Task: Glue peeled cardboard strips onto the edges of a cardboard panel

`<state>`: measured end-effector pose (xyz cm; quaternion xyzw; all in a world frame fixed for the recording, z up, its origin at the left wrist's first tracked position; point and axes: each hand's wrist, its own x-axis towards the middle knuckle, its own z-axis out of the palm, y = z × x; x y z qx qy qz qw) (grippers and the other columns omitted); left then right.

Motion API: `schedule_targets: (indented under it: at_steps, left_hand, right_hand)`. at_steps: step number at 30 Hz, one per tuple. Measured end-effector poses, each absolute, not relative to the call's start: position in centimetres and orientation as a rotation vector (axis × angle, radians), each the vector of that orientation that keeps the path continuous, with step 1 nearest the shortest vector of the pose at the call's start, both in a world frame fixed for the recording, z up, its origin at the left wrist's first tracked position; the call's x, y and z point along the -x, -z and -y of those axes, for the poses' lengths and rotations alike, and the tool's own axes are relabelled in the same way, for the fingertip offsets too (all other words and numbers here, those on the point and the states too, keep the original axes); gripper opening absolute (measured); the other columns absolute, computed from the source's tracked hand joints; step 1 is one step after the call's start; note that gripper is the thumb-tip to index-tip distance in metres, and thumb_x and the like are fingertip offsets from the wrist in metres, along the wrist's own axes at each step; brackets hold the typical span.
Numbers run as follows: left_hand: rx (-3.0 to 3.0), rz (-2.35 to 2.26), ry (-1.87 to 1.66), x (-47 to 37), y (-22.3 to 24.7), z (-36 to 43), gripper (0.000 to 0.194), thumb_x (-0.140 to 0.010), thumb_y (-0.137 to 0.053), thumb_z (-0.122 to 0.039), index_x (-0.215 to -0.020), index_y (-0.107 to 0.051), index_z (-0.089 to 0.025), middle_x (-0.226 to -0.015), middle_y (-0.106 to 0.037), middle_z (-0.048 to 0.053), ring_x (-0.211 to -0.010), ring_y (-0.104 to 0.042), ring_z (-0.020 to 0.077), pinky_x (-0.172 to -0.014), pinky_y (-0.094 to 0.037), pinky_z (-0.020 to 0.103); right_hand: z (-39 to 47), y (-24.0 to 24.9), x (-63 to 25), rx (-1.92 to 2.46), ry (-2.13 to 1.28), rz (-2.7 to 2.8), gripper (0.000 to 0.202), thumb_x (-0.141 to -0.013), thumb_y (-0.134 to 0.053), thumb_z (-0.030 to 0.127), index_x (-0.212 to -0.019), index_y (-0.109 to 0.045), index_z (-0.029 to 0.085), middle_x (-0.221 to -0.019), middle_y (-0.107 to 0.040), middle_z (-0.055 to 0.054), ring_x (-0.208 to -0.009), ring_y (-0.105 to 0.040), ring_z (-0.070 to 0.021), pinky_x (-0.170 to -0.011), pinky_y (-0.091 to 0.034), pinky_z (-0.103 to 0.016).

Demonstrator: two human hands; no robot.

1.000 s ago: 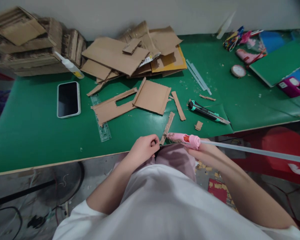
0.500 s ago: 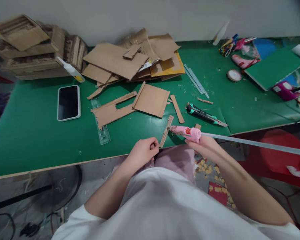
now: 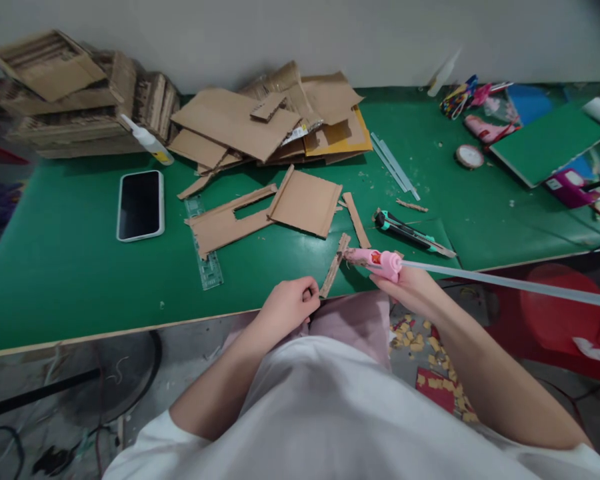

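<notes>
A pink hot glue gun (image 3: 387, 265) is gripped in my right hand (image 3: 405, 283), with a long translucent glue stick (image 3: 480, 275) running out of its back to the right. Its brown-smeared nozzle meets the upper part of a narrow cardboard strip (image 3: 334, 268). My left hand (image 3: 293, 301) is closed at the table's front edge, its curled fingers at the strip's lower end; the fingertip contact is partly hidden. Beyond lie a square cardboard panel (image 3: 307, 202) with raised side strips, a cardboard piece with a cutout (image 3: 215, 230) and another loose strip (image 3: 356, 220).
A utility knife (image 3: 415, 233) lies right of the strips. A clear ruler (image 3: 210, 270) sits under the cutout piece, and a phone (image 3: 141, 205) rests at left. Stacked cardboard (image 3: 235, 120), a glue bottle (image 3: 150, 143), spare glue sticks (image 3: 395, 165) and a tape roll (image 3: 469, 156) stand farther back.
The glue gun's nozzle has shifted slightly up along the cardboard strip. The view has moved a little, while both hands keep nearly the same pose.
</notes>
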<state>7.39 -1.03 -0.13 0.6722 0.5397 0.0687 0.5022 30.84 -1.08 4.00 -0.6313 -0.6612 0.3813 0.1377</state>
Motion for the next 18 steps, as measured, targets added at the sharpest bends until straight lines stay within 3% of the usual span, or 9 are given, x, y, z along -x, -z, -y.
schedule_targets:
  at_steps: [11,18]
  left_hand:
    - [-1.62,-1.307,-0.172,-7.39,0.05,1.06,0.013,-0.075,-0.045,-0.028,-0.071,-0.054,-0.019,-0.051,-0.056,-0.004,-0.05,-0.056,0.0121,-0.051,-0.033,0.02]
    - [-1.606,-1.294,-0.178,-7.35,0.23,1.07,0.01,-0.073,-0.046,-0.026,-0.071,-0.053,-0.02,-0.052,-0.056,-0.004,-0.049,-0.056,0.012,-0.051,-0.033,0.02]
  right_hand:
    - [0.5,-3.94,-31.22,1.909,-1.025,1.962,0.025,-0.076,-0.048,0.034,-0.09,-0.065,0.022,-0.06,-0.064,-0.001,-0.065,-0.061,-0.0206,-0.057,-0.044,-0.026]
    - [0.18,-3.92,-31.27,2.035,-1.1,1.888,0.021,-0.075,-0.046,0.035,-0.071,-0.06,0.019,-0.041,-0.05,0.003,-0.036,-0.045,-0.0119,-0.037,-0.032,-0.022]
